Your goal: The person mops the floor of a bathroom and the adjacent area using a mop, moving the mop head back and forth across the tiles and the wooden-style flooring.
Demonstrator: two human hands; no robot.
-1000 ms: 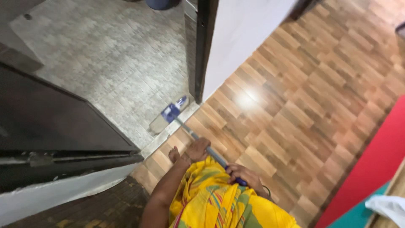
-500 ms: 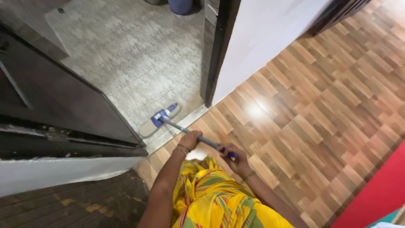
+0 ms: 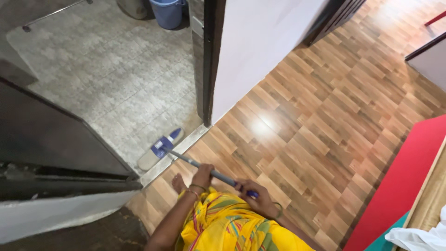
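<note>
Both my hands grip a flat mop by its grey and blue handle (image 3: 186,160). My left hand (image 3: 203,174) is closed around the shaft lower down. Closer to my body, my right hand (image 3: 256,201) wraps the blue end of the handle. The mop head (image 3: 159,149), blue on top with a pale pad, lies on the grey tiled floor (image 3: 107,88) just past the pale doorway threshold (image 3: 186,146). My bare foot (image 3: 178,182) stands on the wooden floor (image 3: 325,130) near the threshold. Yellow patterned cloth (image 3: 232,227) covers my lower body.
A dark open door (image 3: 55,135) stands at the left and a dark door frame (image 3: 208,60) beside a white wall (image 3: 260,42) at the centre. A blue bucket (image 3: 167,11) stands at the back of the tiled room. A red mat (image 3: 404,186) lies at the right.
The mop head has slid a little left along the tiles near the threshold. My hands have shifted lower in view, and the view has tilted to show the bucket and the red mat.
</note>
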